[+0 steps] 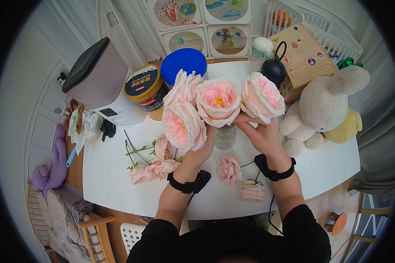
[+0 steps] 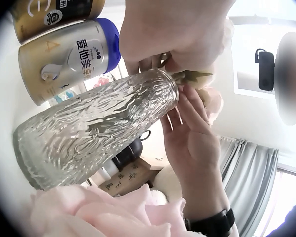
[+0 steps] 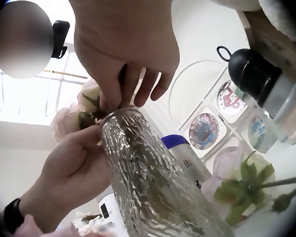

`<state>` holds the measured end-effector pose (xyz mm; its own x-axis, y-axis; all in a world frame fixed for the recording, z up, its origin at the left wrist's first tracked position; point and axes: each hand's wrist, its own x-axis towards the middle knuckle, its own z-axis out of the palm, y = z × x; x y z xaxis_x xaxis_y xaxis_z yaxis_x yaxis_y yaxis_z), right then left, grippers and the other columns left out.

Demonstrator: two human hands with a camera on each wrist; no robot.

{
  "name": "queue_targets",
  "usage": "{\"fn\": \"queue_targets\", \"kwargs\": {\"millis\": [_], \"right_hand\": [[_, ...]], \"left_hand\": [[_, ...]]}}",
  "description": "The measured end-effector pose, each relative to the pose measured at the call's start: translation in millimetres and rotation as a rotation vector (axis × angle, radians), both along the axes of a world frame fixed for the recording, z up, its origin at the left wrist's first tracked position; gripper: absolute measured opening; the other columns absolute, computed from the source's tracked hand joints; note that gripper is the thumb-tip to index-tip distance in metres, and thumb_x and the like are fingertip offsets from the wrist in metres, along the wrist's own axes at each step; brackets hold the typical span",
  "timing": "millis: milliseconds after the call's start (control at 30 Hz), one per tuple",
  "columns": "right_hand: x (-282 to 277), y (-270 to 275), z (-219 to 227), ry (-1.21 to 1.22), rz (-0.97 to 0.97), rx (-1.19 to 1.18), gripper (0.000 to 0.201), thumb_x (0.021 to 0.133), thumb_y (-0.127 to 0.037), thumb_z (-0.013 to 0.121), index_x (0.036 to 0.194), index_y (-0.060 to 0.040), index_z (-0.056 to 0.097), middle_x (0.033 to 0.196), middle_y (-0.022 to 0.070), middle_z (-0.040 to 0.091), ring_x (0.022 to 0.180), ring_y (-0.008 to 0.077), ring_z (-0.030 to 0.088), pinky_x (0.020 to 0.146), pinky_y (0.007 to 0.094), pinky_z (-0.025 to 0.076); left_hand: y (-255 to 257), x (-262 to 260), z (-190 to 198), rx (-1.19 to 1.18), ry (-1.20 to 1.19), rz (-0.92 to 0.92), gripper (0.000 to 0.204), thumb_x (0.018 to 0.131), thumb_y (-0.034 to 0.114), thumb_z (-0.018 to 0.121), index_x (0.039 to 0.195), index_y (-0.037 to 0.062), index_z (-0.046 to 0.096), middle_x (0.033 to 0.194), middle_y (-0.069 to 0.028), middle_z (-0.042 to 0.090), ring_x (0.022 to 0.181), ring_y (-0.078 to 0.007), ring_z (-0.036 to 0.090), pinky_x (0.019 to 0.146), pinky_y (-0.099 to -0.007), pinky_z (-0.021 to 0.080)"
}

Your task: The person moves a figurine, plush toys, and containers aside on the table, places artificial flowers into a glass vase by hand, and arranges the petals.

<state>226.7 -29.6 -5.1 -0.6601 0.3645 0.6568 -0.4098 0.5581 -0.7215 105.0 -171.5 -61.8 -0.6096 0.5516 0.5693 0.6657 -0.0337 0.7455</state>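
Observation:
Large pale pink roses (image 1: 218, 101) cluster over the mouth of a ribbed glass vase (image 1: 225, 137), which stands upright on the table. My left hand (image 1: 204, 149) is at the rim from the left, its thumb and fingers pinched around the stems below the blooms, as the left wrist view (image 2: 172, 34) shows. From the other side, my right hand (image 1: 264, 136) pinches at the stems just above the rim, its outer fingers loosely bent in the right wrist view (image 3: 128, 49). The fingertips partly hide the stems. Smaller pink roses (image 1: 229, 170) lie before the vase.
More cut roses (image 1: 151, 171) lie on the white table (image 1: 109, 188) at left. Behind stand a white appliance (image 1: 114, 109), a brown-gold tub (image 1: 145, 90) and a blue-lidded can (image 1: 183, 63). A black bottle (image 1: 274, 70), a wooden box (image 1: 303, 57) and a plush rabbit (image 1: 322, 105) are at right.

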Motion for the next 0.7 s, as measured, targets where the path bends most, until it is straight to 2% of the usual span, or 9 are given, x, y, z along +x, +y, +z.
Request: {"fn": "queue_targets", "kwargs": {"millis": [100,200,300,367,400,500,533,633,700], "right_hand": [[-1,-7,0,0.087,-0.056,0.0,0.012,0.075,0.004,0.076,0.085,-0.0033,0.076,0.097,0.0063,0.069,0.091,0.0181,0.064,0.082,0.0314,0.051],[1,-11,5,0.113,-0.055,-0.028,0.013,0.078,0.006,0.073,0.085,-0.0039,0.075,0.094,0.0092,0.068,0.088,0.0196,0.064,0.079,0.0319,0.052],[7,-14,13,0.158,0.008,-0.14,0.013,0.079,0.008,0.069,0.08,-0.0044,0.072,0.093,0.012,0.067,0.086,0.021,0.063,0.076,0.0323,0.052],[12,-15,22,0.241,0.0,-0.137,0.014,0.08,0.009,0.068,0.076,-0.0047,0.069,0.093,0.0135,0.067,0.086,0.0214,0.063,0.076,0.0325,0.052],[14,-9,21,0.277,-0.023,-0.049,0.014,0.084,0.008,0.065,0.078,-0.0053,0.065,0.095,0.0129,0.065,0.087,0.0225,0.062,0.077,0.0343,0.051],[20,1,15,0.382,-0.033,-0.119,0.015,0.087,0.008,0.062,0.086,-0.0072,0.064,0.098,0.0128,0.063,0.088,0.0244,0.061,0.079,0.0374,0.051],[20,4,14,0.429,-0.016,-0.123,0.013,0.091,0.005,0.059,0.092,-0.0073,0.063,0.1,0.0124,0.062,0.087,0.0254,0.06,0.078,0.0391,0.05],[23,6,26,0.595,0.048,-0.388,0.01,0.089,0.004,0.06,0.092,-0.0024,0.066,0.101,0.0153,0.064,0.083,0.0201,0.061,0.076,0.0322,0.053],[33,12,30,0.509,0.04,-0.442,0.013,0.092,0.001,0.057,0.1,-0.0007,0.067,0.1,0.0133,0.062,0.08,0.016,0.059,0.072,0.0307,0.052]], "left_hand": [[-8,2,0,0.0,-0.099,-0.086,0.042,0.095,0.008,0.058,0.135,0.001,0.048,0.136,-0.0164,0.052,0.127,-0.0292,0.047,0.109,-0.0408,0.033],[-7,1,0,0.026,-0.139,-0.109,0.049,0.095,0.008,0.056,0.141,0.0016,0.041,0.142,-0.0161,0.046,0.132,-0.0299,0.043,0.11,-0.0407,0.032],[-1,0,-9,0.04,-0.171,-0.059,0.059,0.095,0.003,0.055,0.148,0.0039,0.031,0.147,-0.0138,0.041,0.136,-0.0281,0.04,0.113,-0.039,0.031],[7,11,26,0.24,-0.278,-0.172,0.066,0.093,-0.002,0.055,0.151,0.0051,0.026,0.148,-0.0123,0.039,0.137,-0.0259,0.039,0.114,-0.0382,0.03],[10,14,38,0.34,-0.332,-0.228,0.069,0.091,-0.005,0.056,0.152,0.0057,0.024,0.148,-0.0116,0.038,0.137,-0.0248,0.039,0.114,-0.0378,0.03],[13,8,32,0.355,-0.372,-0.297,0.079,0.087,-0.011,0.058,0.154,0.0074,0.02,0.149,-0.0108,0.036,0.137,-0.0215,0.038,0.114,-0.0367,0.031],[12,8,32,0.343,-0.355,-0.287,0.08,0.086,-0.011,0.06,0.154,0.0075,0.021,0.149,-0.0111,0.036,0.137,-0.0214,0.038,0.114,-0.0368,0.032],[11,7,31,0.34,-0.304,-0.254,0.082,0.085,-0.007,0.065,0.153,0.0073,0.022,0.148,-0.0101,0.037,0.135,-0.0197,0.04,0.112,-0.0357,0.035],[14,6,30,0.385,-0.276,-0.229,0.085,0.084,0.002,0.072,0.153,0.0061,0.023,0.147,-0.0071,0.038,0.13,-0.0166,0.044,0.11,-0.0334,0.038]]}}
